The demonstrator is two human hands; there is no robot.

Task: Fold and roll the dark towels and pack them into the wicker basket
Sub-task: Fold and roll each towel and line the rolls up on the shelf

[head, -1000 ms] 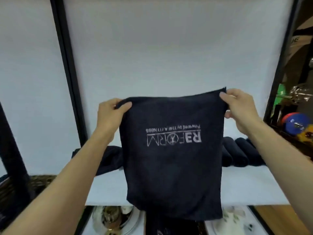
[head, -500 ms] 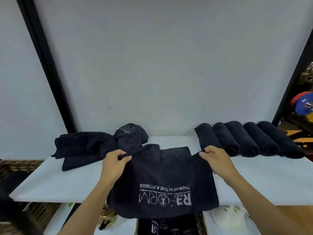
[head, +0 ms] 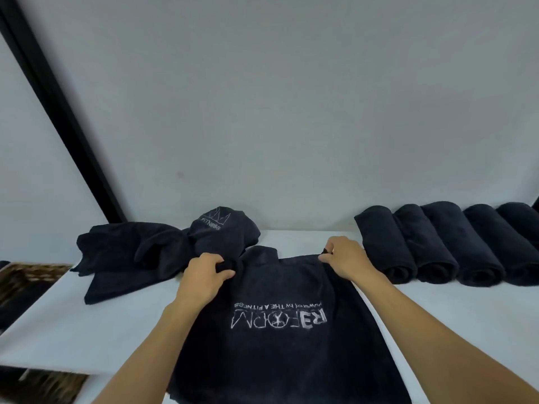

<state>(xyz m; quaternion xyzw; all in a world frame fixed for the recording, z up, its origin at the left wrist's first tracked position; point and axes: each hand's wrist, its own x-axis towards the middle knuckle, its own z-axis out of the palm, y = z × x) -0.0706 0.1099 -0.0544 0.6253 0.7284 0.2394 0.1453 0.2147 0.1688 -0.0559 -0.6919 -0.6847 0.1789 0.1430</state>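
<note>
The white table (head: 455,322) now carried the logo towel (head: 277,354). A second earlier it had hung in the air between the hands; here it lay spread print-up, its near part draped over the table front. Likely meaning: shake-out done, folding and rolling next, packing not begun for this one.

The rolled towels (head: 437,246) at back right and the loose pile (head: 137,252) at back left kept their places.

The left hand (head: 204,275) pinched the towel's far left corner and the right hand (head: 342,259) pinched the far right corner, fingers curled on the cloth.

Hidden:
- The towel's lower edge ran out of frame.
- The last roll was cut off at the right.
- The wicker basket (head: 32,275) showed only partly at left, beyond the table edge, contents too dark to tell.
- The fingertips were tucked into the cloth.
</note>
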